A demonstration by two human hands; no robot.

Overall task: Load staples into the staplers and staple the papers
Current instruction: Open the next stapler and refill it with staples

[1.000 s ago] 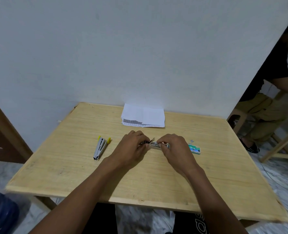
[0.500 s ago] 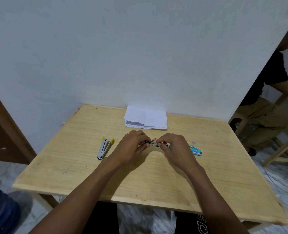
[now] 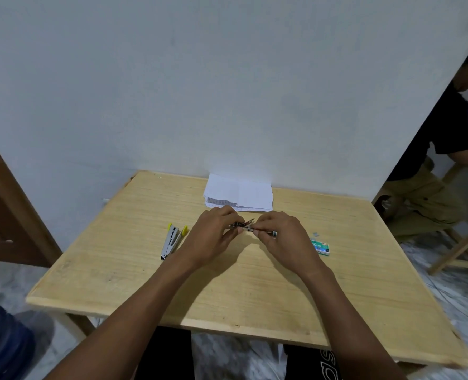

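Starting far left of the stapler [image 3: 247, 227], down on the floor: blue jug [image 3: 0, 338]. Nearer, also left of the stapler and clear of it, yellow stapler [image 3: 172, 239] lying on the surface [image 3: 145, 283], hinged open in a narrow V, yellow tips at the far end. Next, left hand [image 3: 213, 237], fingers curled, pinching the stapler's left end. Stapler itself held over the middle of the surface, opened out, bare metal showing between the two hands; contents too small to make out. Straight behind the stapler, against the wall, papers [image 3: 239, 194] lying flat in a loose stack. Then right hand [image 3: 282, 237], curled likewise, pinching the stapler's right end, with a dark tip poking out past the fingers. Right of the stapler, near that hand but not touching it, green staple box [image 3: 320, 246] flat on the surface, plus a small grey scrap [image 3: 315, 234] just behind the box. Far right of the stapler, past the wall's edge, a seated person [image 3: 446, 160] in dark top and khaki trousers.
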